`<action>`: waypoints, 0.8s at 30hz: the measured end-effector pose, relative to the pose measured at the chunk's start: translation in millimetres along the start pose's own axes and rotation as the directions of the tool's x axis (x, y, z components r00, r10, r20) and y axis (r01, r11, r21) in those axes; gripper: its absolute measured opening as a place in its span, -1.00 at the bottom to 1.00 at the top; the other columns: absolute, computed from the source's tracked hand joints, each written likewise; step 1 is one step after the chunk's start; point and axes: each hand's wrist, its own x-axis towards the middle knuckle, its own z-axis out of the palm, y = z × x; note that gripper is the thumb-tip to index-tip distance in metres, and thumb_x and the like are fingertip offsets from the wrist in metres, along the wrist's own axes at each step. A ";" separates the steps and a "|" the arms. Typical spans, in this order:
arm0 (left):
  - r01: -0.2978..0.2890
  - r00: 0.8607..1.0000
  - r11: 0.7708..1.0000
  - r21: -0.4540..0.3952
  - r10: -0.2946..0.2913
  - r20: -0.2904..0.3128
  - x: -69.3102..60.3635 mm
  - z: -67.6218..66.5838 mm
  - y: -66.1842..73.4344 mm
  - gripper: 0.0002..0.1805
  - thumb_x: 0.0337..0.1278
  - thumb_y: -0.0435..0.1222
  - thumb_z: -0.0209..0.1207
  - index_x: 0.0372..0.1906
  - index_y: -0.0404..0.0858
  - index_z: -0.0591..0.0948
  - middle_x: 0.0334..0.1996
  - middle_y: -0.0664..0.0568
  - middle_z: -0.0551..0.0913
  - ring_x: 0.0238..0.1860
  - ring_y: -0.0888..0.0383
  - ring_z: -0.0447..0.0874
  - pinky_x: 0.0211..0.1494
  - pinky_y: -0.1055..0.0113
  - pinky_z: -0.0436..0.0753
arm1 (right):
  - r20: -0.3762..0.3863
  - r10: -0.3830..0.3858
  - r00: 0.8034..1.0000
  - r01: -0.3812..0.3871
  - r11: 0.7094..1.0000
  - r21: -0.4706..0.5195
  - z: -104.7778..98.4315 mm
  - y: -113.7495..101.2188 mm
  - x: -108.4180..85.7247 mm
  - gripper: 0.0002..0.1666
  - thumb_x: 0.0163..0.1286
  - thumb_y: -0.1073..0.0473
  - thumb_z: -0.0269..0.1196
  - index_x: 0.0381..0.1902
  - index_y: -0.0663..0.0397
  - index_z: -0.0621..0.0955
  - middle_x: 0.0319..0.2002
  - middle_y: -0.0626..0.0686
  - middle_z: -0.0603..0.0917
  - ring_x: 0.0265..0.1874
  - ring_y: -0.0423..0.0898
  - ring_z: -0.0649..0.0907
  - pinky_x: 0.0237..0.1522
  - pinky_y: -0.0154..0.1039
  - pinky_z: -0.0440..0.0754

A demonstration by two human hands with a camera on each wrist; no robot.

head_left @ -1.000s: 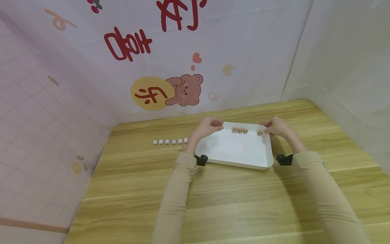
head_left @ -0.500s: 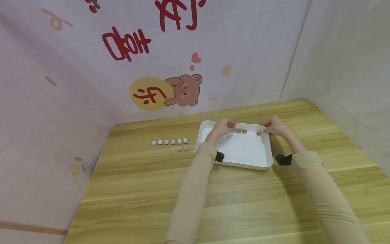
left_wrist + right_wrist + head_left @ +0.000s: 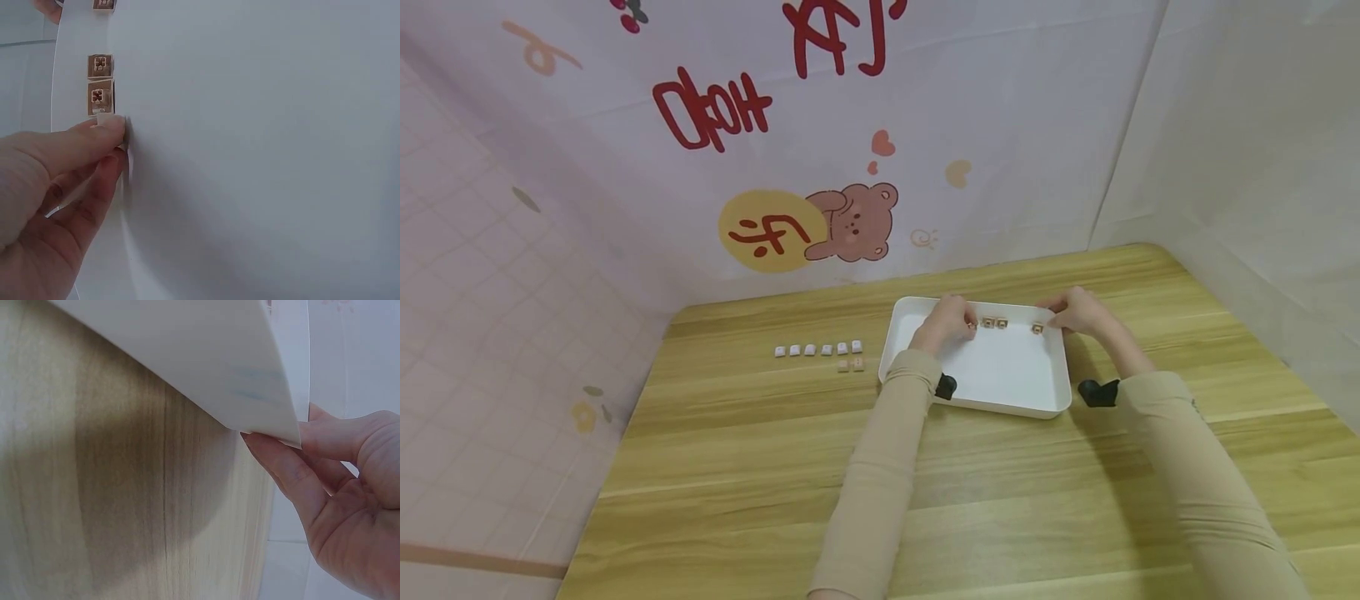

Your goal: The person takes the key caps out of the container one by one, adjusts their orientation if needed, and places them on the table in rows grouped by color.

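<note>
Over the back left of the white tray, my left hand pinches a small keycap between thumb and fingers; the fingers hide most of it. Right beside it two brown keycaps lie with their stem sides up, and another brown keycap lies apart near the back right corner. My right hand grips the tray's back right corner, thumb on the inner side and fingers outside, as the right wrist view shows.
Left of the tray, several white keycaps stand in a row on the wooden table. Two beige keycaps sit just in front of the row's right end. A printed cloth hangs behind the table.
My left hand has moved right from the tray's left rim into the tray and taken hold of the leftmost keycap of the group. My right hand has stayed at the corner.
</note>
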 end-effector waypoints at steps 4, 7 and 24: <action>0.001 1.000 1.000 -0.026 -0.001 -0.006 -0.8 -1.0 0.0 -0.84 0.03 -0.40 0.30 -0.23 -0.23 0.72 -0.19 0.01 0.70 -0.24 0.20 0.41 -0.18 0.47 0.45 | 0.001 0.009 1.000 -0.009 1.000 0.004 0.0 -0.3 -1.0 -0.51 0.27 0.41 0.15 0.18 0.45 0.45 0.07 0.53 0.51 -0.23 0.13 0.73 -0.27 -0.15 0.73; -0.010 1.000 0.998 -0.063 0.009 -0.011 -1.2 -3.4 0.4 -0.83 0.02 -0.41 0.30 -0.21 -0.26 0.71 -0.21 -0.01 0.71 -0.25 0.20 0.48 -0.16 0.48 0.50 | 0.001 0.007 1.000 -0.007 1.000 0.005 0.0 -0.4 -1.0 -0.50 0.27 0.42 0.16 0.18 0.46 0.45 0.06 0.53 0.51 -0.24 0.12 0.73 -0.27 -0.15 0.73; -0.150 0.989 0.934 -0.325 0.136 -0.065 -32.3 -47.6 -2.7 -0.72 0.14 -0.42 0.22 -0.02 -0.36 0.60 -0.07 -0.17 0.65 -0.01 0.00 0.65 -0.05 0.43 0.63 | -0.008 -0.003 1.000 0.003 1.000 -0.017 0.2 0.8 1.0 -0.50 0.26 0.41 0.16 0.17 0.46 0.46 0.07 0.54 0.49 -0.21 0.18 0.72 -0.25 -0.12 0.73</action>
